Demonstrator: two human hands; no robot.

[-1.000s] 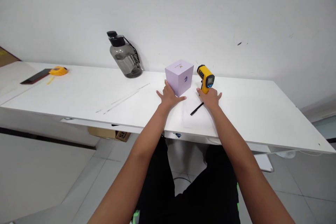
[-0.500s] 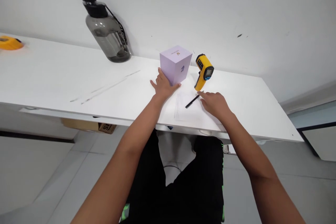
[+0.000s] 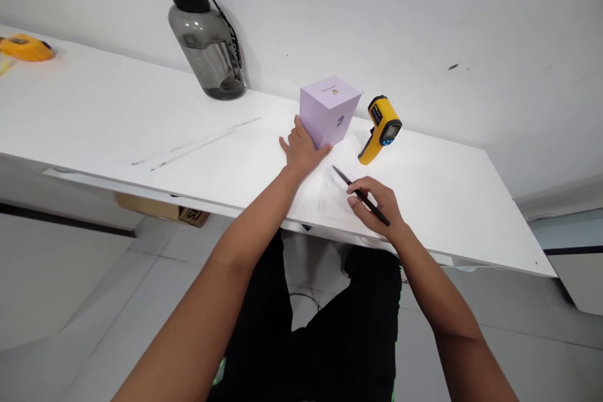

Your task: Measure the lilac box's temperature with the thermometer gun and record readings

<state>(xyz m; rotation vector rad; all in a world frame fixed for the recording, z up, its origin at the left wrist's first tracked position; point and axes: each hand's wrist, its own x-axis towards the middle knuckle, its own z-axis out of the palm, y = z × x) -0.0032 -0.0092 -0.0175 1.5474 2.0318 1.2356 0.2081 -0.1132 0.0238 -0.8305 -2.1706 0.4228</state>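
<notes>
A lilac box (image 3: 325,112) with a small dark print on its side stands near the wall. My left hand (image 3: 300,149) lies against its near corner, fingers spread along one face and thumb along the other. A black pen (image 3: 375,208) is pinched in my right hand (image 3: 380,204), its tip pointing up and left toward the wall. Under the pen tip is a faint white sheet (image 3: 330,198), hard to tell from the tabletop. Just beyond my right hand, a yellow and black infrared thermometer (image 3: 380,129) rests with its handle toward me.
A grey translucent water bottle (image 3: 207,50) with a black lid stands at the back left. At the far left lies a yellow-orange object (image 3: 27,48), partly cut off. The white table (image 3: 438,201) backs onto a wall. Below it sits a cardboard box (image 3: 151,206).
My right hand has picked the pen up off the table and drawn back toward me, turning it. My left hand stays at the box. The whole view has shifted slightly.
</notes>
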